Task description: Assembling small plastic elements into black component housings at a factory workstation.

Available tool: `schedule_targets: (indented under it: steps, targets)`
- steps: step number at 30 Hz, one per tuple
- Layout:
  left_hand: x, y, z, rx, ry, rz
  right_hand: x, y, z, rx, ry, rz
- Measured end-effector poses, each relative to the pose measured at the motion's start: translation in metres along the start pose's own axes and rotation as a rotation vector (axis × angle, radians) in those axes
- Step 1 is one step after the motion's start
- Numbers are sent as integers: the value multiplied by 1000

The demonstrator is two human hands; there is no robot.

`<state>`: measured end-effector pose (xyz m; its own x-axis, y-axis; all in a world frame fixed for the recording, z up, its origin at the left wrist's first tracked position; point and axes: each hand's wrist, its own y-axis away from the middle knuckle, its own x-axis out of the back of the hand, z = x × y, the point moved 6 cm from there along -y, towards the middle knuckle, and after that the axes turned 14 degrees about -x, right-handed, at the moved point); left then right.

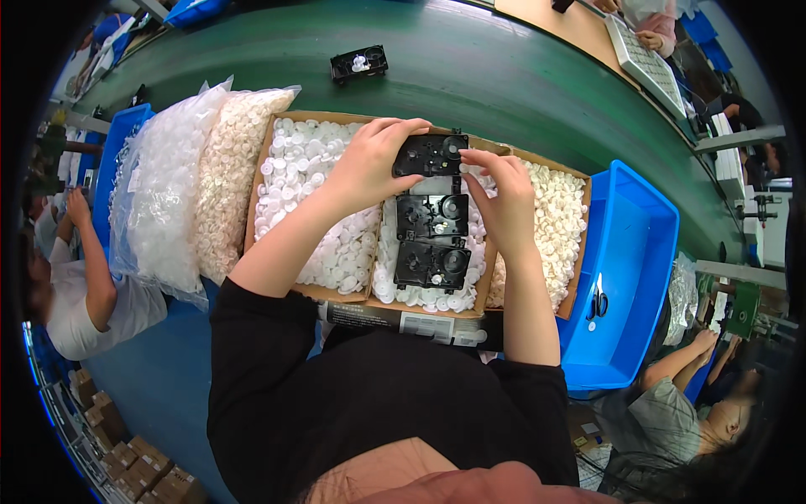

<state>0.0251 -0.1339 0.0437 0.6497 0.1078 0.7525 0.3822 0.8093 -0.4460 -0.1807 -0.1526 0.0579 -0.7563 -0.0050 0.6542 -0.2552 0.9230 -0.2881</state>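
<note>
Work in hand is judged part done. One black unit (pixel 340 69) lies on the green surface (pixel 470 67) at the far side, apart from the others, with a white wheel (pixel 360 63) seated in it; it appears the most advanced. Three further black housings stand in a column from far to near above the middle tray of white parts: the far housing (pixel 426 156), the middle housing (pixel 428 217) and the near housing (pixel 430 263). No comparable large white wheel is evident on these three, so they are judged unfinished; small pale details show on them, but whether these are fitted parts cannot be determined. The far housing lies between the two hands. The left hand (pixel 367 165) grips its left end, fingers along the far edge and thumb at the near edge. The right hand (pixel 507 195) is at its right end, fingers bent and thumb drawn toward the forefinger; whether anything is pinched there cannot be told. The middle and near housings lie nearer the body, clear of all fingers.
</note>
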Motion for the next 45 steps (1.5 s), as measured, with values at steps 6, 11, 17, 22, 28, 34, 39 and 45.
schedule_targets:
  steps: [6,11,17,22,28,34,39,45]
  targets:
    - [0,4,-4,15,25,12,-15,-7,-10,21,-34,-91]
    - [-2,4,-6,15,30,12,-25,-7,-8,186,65,-52]
    - [-1,3,-6,14,26,13,-20,-1,-14,344,146,8]
    - [-3,3,-7,10,36,24,-19,3,-17,351,228,25]
    - [-5,4,-8,18,67,20,-15,10,-18,348,295,35]
    - [-8,6,-9,50,99,14,-15,15,-23,390,458,15]
    - [-8,5,-12,51,110,-18,-17,14,-22,385,492,-11]
    - [23,5,-5,-35,67,80,10,-5,12,167,355,192]
